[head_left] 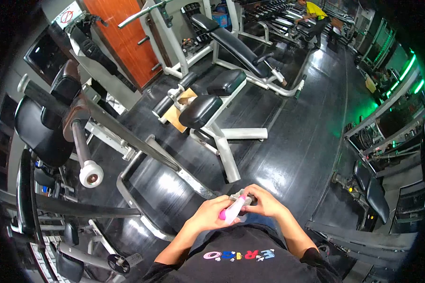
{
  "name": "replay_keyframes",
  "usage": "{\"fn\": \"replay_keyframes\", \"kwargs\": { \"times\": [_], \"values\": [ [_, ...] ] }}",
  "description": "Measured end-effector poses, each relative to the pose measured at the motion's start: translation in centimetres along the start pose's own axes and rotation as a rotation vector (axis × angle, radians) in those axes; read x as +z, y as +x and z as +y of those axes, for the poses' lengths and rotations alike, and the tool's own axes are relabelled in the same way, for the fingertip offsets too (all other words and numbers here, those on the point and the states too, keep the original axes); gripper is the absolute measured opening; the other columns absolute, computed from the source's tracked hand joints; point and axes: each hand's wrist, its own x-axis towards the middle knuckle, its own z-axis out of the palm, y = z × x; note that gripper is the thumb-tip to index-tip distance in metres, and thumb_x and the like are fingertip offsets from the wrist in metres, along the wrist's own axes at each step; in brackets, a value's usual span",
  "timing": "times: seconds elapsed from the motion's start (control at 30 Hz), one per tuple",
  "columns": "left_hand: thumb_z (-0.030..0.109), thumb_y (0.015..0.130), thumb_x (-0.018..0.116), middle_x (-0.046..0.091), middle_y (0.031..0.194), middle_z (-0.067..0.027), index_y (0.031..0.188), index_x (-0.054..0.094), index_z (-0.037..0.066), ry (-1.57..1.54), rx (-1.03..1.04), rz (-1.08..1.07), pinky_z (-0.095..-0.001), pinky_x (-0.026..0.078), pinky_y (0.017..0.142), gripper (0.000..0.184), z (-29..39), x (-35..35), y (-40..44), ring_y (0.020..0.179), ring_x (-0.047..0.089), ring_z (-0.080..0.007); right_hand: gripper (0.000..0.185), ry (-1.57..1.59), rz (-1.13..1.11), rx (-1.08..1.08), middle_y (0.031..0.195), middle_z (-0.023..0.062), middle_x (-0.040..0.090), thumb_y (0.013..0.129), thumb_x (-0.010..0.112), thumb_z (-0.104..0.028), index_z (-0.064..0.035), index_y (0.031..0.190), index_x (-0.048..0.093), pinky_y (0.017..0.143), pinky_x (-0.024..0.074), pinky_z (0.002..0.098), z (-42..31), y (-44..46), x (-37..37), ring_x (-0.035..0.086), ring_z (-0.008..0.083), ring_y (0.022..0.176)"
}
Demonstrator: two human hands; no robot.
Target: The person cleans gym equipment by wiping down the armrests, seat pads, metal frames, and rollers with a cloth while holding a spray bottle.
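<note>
In front of my black shirt, my left hand (pixel 211 213) is closed around a small white and pink bottle (pixel 233 212), which is tilted with its narrow end toward my right hand. My right hand (pixel 265 203) has its fingers curled in, beside the bottle's narrow end. A crumpled greyish cloth (pixel 239 194) shows between the two hands, bunched at the right fingers. Part of the cloth and the fingertips are hidden behind the bottle and hands.
A padded bench (pixel 200 111) with silver legs stands ahead, and a longer bench (pixel 238 49) is behind it. On the left, a machine with a bar end (pixel 90 174) juts out. A person in a yellow top (pixel 315 10) bends near racks at the far right.
</note>
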Motion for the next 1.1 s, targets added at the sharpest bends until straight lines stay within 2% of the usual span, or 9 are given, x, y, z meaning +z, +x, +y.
{"fn": "replay_keyframes", "kwargs": {
  "times": [0.2, 0.3, 0.4, 0.47, 0.53, 0.57, 0.67, 0.7, 1.1],
  "values": [
    [0.036, 0.076, 0.076, 0.06, 0.09, -0.0126, 0.113, 0.063, 0.004, 0.019, -0.117, 0.066, -0.0372, 0.05, 0.073, 0.051, 0.8, 1.8, 2.9, 0.083, 0.062, -0.0312, 0.029, -0.14, -0.082, -0.225, 0.124, 0.0148, 0.052, 0.078, 0.077, -0.026, -0.005, 0.086, 0.059, 0.086, 0.0494, 0.0368, 1.3, 0.9, -4.9, 0.057, 0.029, 0.109],
    [0.037, 0.076, 0.075, 0.059, 0.089, -0.0129, 0.108, 0.063, 0.002, -0.044, -0.093, 0.099, -0.0378, 0.05, 0.072, 0.049, 2.3, 3.5, 7.4, 0.081, 0.061, -0.032, 0.027, 0.042, -0.177, -0.029, 0.134, 0.021, 0.046, 0.078, 0.076, -0.025, -0.0048, 0.081, 0.058, 0.094, 0.0467, 0.0418, 0.0, 0.6, -10.0, 0.051, 0.0367, 0.119],
    [0.037, 0.078, 0.075, 0.058, 0.089, -0.0139, 0.102, 0.061, -0.001, 0.034, -0.007, -0.006, -0.0361, 0.048, 0.071, 0.047, 2.2, 5.8, 12.1, 0.079, 0.059, -0.0304, 0.029, -0.027, -0.191, -0.183, 0.143, 0.0185, 0.041, 0.078, 0.077, -0.025, -0.0044, 0.077, 0.057, 0.092, 0.046, 0.0387, 4.1, 0.2, -14.6, 0.052, 0.032, 0.116],
    [0.038, 0.08, 0.073, 0.056, 0.087, -0.014, 0.099, 0.061, -0.001, 0.056, 0.033, -0.09, -0.0384, 0.048, 0.07, 0.046, 2.9, 7.0, 15.1, 0.079, 0.058, -0.0327, 0.03, -0.015, -0.208, -0.25, 0.129, 0.0157, 0.053, 0.076, 0.076, -0.028, -0.0036, 0.08, 0.06, 0.085, 0.0466, 0.0407, 6.2, 0.1, -17.4, 0.054, 0.032, 0.108],
    [0.042, 0.078, 0.072, 0.059, 0.09, -0.0131, 0.098, 0.061, 0.0, 0.028, -0.011, -0.133, -0.0405, 0.048, 0.072, 0.048, 4.0, 8.0, 17.3, 0.085, 0.061, -0.0337, 0.027, -0.478, -0.407, -0.186, 0.107, 0.0126, 0.06, 0.076, 0.073, -0.029, -0.0049, 0.081, 0.064, 0.079, 0.0468, 0.0441, 6.2, 0.1, -20.4, 0.052, 0.0361, 0.106],
    [0.042, 0.078, 0.072, 0.059, 0.09, -0.0131, 0.098, 0.061, 0.0, 0.02, -0.018, -0.124, -0.0405, 0.048, 0.072, 0.048, 4.0, 8.4, 18.1, 0.085, 0.061, -0.0337, 0.03, -0.513, -0.268, -0.356, 0.092, 0.0105, 0.059, 0.077, 0.07, -0.033, -0.0041, 0.085, 0.064, 0.076, 0.0452, 0.0426, 6.4, -0.2, -21.2, 0.055, 0.0342, 0.096],
    [0.043, 0.078, 0.072, 0.058, 0.091, -0.0132, 0.099, 0.061, 0.0, 0.033, -0.082, -0.12, -0.0407, 0.048, 0.073, 0.049, 3.7, 9.1, 18.6, 0.085, 0.061, -0.0337, 0.033, -0.243, -0.481, -0.126, 0.093, 0.0118, 0.059, 0.077, 0.071, -0.032, -0.0024, 0.089, 0.063, 0.076, 0.0458, 0.0398, 5.8, 0.9, -23.6, 0.058, 0.0313, 0.091],
    [0.044, 0.078, 0.072, 0.058, 0.091, -0.0134, 0.099, 0.06, 0.0, 0.034, -0.119, -0.094, -0.041, 0.048, 0.073, 0.05, 3.8, 9.1, 18.5, 0.085, 0.06, -0.0339, 0.031, -0.246, -0.427, -0.251, 0.086, 0.0114, 0.057, 0.079, 0.071, -0.028, 0.0, 0.089, 0.063, 0.072, 0.0461, 0.0358, 5.9, 1.3, -23.6, 0.058, 0.0274, 0.08],
    [0.026, 0.078, 0.075, 0.045, 0.143, -0.0185, 0.113, 0.063, 0.004, -0.223, -0.137, 0.274, -0.0363, 0.047, 0.094, 0.043, 2.9, 5.6, 16.9, 0.118, 0.057, -0.0315, 0.015, -0.295, -0.305, -0.374, 0.087, 0.0135, 0.065, 0.08, 0.066, -0.007, 0.0005, 0.092, 0.063, 0.073, 0.0501, 0.0391, 1.2, 7.2, -22.2, 0.063, 0.0325, 0.084]
  ]
}}
